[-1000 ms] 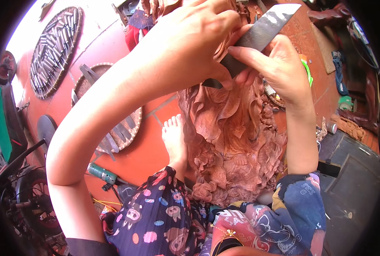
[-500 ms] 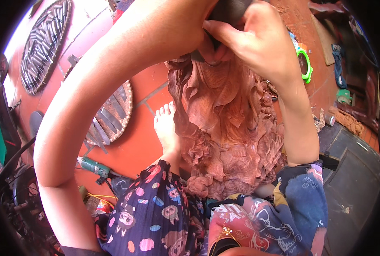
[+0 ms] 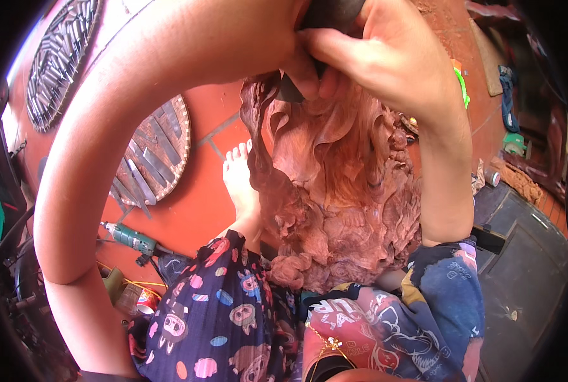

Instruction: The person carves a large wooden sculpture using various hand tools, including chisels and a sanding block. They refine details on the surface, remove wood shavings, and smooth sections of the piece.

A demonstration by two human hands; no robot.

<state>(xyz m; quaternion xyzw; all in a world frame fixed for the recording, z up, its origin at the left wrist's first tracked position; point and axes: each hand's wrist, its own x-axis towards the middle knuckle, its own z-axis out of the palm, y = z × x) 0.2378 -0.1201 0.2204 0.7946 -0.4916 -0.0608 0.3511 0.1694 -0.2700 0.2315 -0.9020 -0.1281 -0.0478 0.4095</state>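
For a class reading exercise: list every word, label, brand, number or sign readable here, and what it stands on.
Multicoloured shirt: large pale letters, broken by folds; not copied out here.
Blue sleeve: small pale print, too small to read.
Red-and-white container: printing too small to read.
Dark tool: no lettering visible.

Right at the top edge, the frame slices off part of the left hand point(image 3: 291, 52), its fingers lost, plus the upper end of the dark blade point(image 3: 332, 15), whose middle disappears behind the right hand point(image 3: 378, 58)! Those hands mask the upper carving point(image 3: 347, 169), the left forearm point(image 3: 121, 105) blocks part of the round basket point(image 3: 186, 151), and lower left, dark machine parts point(image 3: 24, 302) blur into murk.
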